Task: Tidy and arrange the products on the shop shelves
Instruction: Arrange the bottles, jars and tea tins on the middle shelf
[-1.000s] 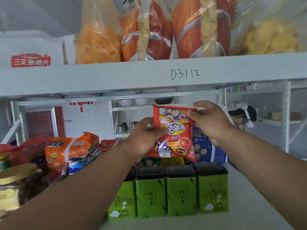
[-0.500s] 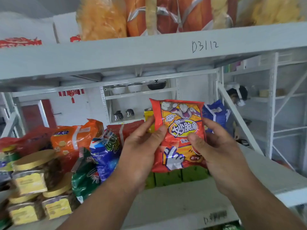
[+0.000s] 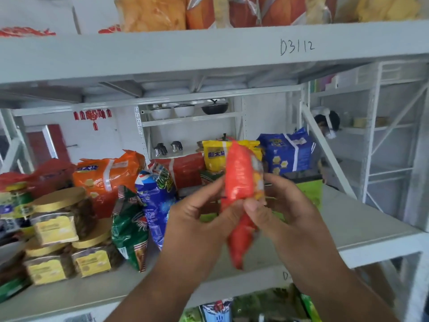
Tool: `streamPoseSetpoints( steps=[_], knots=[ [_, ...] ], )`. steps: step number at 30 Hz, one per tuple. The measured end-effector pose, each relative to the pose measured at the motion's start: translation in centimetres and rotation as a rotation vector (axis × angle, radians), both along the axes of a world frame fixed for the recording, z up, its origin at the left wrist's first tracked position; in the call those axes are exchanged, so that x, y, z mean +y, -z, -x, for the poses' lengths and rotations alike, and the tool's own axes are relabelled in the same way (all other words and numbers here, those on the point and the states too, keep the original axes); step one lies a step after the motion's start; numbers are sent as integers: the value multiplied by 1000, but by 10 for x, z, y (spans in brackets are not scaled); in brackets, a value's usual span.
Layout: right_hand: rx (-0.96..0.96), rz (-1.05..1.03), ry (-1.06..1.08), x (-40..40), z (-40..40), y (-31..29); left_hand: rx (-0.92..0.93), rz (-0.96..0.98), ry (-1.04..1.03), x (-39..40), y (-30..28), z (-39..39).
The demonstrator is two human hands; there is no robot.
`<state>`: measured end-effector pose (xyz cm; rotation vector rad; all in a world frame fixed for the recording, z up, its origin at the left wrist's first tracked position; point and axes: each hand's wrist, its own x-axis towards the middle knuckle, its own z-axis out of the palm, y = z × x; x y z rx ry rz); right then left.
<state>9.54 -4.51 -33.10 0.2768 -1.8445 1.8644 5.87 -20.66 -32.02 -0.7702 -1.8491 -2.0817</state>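
Fingers of both hands close on a red snack packet at the centre of the frame. The left hand pinches its left side between thumb and fingertips, and the right hand clamps the other side, thumb across the front at mid-height. The packet is turned nearly edge-on, so little of its printed face shows, only a strip of yellow and white along its right edge. Its long axis runs close to vertical, the top tipped slightly toward the upper left and the lower end pointing down toward the front lip of the grey shelf. It is blurred, crinkly and glossy, a soft pillow-shaped foil pack held in the air in front of the shelf.

On the shelf at left, round clear jars with gold lids are stacked in two layers; they hold something dark brown and carry yellow labels. Beside them a green foil bag and a blue foil bag lean together. Behind lie an orange multipack, a red multipack, a yellow multipack and, to the right, a blue multipack, each plastic-wrapped. A bright green box shows partly behind the right hand. Along the top of the frame, clear bags of yellow and orange crisps sit on the upper shelf, whose painted metal edge bears the handwritten D3112.
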Motion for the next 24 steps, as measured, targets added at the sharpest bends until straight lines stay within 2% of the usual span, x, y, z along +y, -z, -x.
streamPoseSetpoints(
  steps=[2,4,8,9,12,13,15,18,19,21,24],
  knots=[
    [-17,16,-36,1,-6,-2,55,62,19,6,5,-6],
    [-44,129,-16,8,-7,-4,86,116,-26,9,7,-10],
    [-169,384,-115,26,-10,-2,78,80,-153,8,-8,-6],
    [-185,423,-147,31,-11,0,6,86,-110,8,-11,-4],
    [-207,465,-246,40,-14,3,-239,30,205,11,-12,1],
    [-200,458,-250,41,-13,3,-260,-10,261,15,-12,0],
    [-143,416,-162,44,-11,5,-226,-72,207,22,-10,2],
    [8,167,264,53,-7,10,-92,-67,-28,27,-6,8],
    [51,122,309,54,-9,10,-50,-42,-78,29,-4,7],
    [105,75,209,51,-15,8,14,3,-64,33,0,4],
    [71,23,16,47,-21,0,3,-5,155,37,4,-4]
  ],
)
